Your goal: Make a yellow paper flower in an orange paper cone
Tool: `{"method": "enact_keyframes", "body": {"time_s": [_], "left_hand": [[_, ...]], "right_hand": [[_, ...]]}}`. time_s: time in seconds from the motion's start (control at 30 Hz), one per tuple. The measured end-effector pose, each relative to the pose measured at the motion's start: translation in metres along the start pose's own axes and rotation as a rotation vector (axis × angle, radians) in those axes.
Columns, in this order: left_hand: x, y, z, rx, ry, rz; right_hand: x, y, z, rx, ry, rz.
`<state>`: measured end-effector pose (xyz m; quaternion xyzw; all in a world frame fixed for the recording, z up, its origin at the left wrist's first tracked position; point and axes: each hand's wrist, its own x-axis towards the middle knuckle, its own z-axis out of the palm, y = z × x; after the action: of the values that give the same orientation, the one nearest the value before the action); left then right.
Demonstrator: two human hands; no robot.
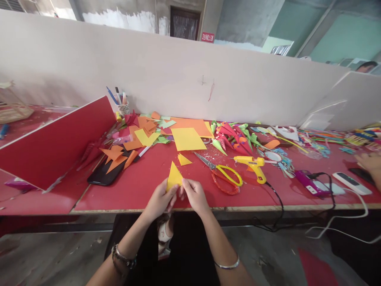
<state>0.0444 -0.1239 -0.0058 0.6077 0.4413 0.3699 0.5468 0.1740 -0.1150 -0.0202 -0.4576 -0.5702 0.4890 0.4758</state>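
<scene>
My left hand (159,200) and my right hand (195,194) both pinch a small yellow paper piece (174,176), folded to a point, just above the front edge of the red table (143,190). A small yellow paper scrap (183,159) lies just beyond it. Scissors (222,173) with yellow and orange handles rest to the right of my right hand. A yellow glue gun (252,165) lies further right, its black cord running off the table edge. A larger yellow paper sheet (187,139) sits behind the scrap.
Orange and yellow paper cuttings (139,135) and a black phone (105,173) lie at left beside a red divider board (56,143). A pen cup (122,106) stands at the back wall. Coloured paper cones (235,139) are piled at right. Another person's hand (370,165) rests at far right.
</scene>
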Motion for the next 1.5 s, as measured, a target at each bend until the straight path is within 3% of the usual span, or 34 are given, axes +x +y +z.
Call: {"method": "enact_keyframes", "body": {"time_s": [0.3,0.4,0.53,0.63,0.93,1.1,1.27,1.5], "left_hand": [[0.003,0.004,-0.007,-0.028,-0.119,0.006],[0.004,0.005,-0.007,-0.015,-0.071,0.003],[0.007,0.001,-0.007,0.039,0.107,0.047],[0.009,-0.004,-0.007,0.093,0.198,0.009],[0.006,-0.001,-0.007,-0.007,0.114,0.026],[0.008,-0.005,-0.007,-0.005,0.224,0.008],[0.008,-0.006,-0.011,-0.004,0.276,-0.044],[0.01,-0.006,-0.014,-0.126,0.283,-0.076]], "right_hand": [[-0.003,0.001,-0.006,-0.022,-0.048,-0.033],[-0.004,-0.001,-0.007,-0.034,-0.074,-0.047],[-0.005,-0.003,-0.008,-0.073,-0.144,-0.055],[-0.005,-0.002,-0.005,-0.105,-0.117,-0.062],[-0.004,-0.002,-0.001,-0.057,-0.135,-0.019],[-0.004,0.001,-0.003,-0.031,-0.125,0.002],[-0.007,0.003,-0.003,0.022,0.002,-0.122],[-0.005,-0.008,-0.012,-0.164,-0.066,-0.315]]}}
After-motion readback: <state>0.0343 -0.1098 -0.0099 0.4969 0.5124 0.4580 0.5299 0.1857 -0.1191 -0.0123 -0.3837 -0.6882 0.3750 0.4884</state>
